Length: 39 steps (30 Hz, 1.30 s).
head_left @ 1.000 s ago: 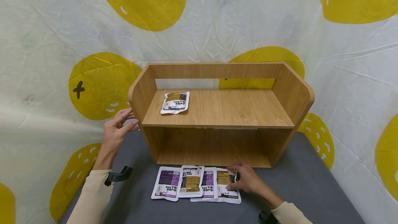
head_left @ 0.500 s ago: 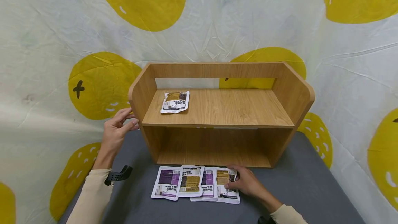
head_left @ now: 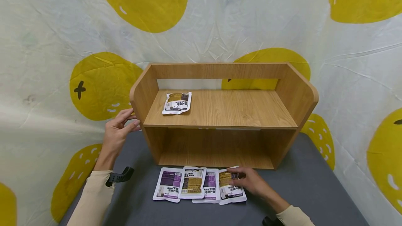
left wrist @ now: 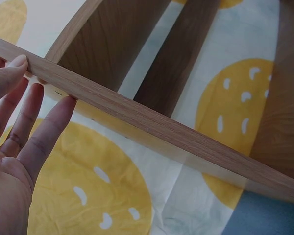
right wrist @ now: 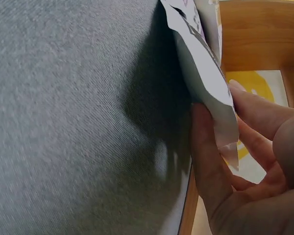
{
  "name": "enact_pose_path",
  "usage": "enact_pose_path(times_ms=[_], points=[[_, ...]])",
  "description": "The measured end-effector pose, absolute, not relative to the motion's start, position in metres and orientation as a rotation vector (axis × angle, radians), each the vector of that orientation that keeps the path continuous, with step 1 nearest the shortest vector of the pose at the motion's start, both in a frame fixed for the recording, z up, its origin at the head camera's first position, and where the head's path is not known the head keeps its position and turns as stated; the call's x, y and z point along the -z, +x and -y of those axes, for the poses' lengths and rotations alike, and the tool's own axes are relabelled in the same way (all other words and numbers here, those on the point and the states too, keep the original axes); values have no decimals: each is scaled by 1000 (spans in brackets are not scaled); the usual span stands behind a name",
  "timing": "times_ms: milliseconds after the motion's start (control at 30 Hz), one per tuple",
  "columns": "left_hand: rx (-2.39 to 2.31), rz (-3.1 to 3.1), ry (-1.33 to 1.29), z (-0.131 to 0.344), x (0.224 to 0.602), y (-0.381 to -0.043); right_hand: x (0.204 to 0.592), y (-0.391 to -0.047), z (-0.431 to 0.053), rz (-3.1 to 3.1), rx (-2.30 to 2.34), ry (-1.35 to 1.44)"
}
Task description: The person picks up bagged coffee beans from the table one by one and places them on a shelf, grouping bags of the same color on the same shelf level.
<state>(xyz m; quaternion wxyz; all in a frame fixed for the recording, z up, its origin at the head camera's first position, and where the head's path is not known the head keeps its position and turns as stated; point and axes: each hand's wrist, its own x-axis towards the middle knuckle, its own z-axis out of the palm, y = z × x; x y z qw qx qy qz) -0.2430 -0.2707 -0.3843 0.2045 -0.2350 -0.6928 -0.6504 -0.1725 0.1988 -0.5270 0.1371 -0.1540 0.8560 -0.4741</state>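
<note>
My right hand (head_left: 249, 181) pinches the upper right edge of a white pouch with a gold label (head_left: 228, 190), at the right end of a row on the table. In the right wrist view this pouch (right wrist: 206, 73) is tipped up off the grey cloth, between thumb and fingers. Left of it lie a purple-labelled pouch (head_left: 211, 187), a second gold one (head_left: 193, 184) overlapping its neighbours, and another purple one (head_left: 168, 185). My left hand (head_left: 117, 133) touches the left side panel of the wooden shelf (head_left: 220, 126); its fingers (left wrist: 51, 134) are fairly straight against the board.
One gold-labelled pouch (head_left: 177, 103) lies on the upper shelf board, towards the left. The lower compartment (head_left: 216, 149) opens just behind the row. A grey cloth covers the table (head_left: 314, 191), and a white curtain with yellow shapes (head_left: 213, 20) hangs behind.
The rightmost pouch has turned slightly, its lower end shifting right and its upper corner lifting in my right hand's grip. My left hand stays at the shelf's side.
</note>
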Motion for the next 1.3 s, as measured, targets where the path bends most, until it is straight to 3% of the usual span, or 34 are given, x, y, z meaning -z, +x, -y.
enact_pose_path(times_ms=[1300], points=[[1810,1938,-646,271,384,-243,455,-168,-219,-2515,1439,-499]])
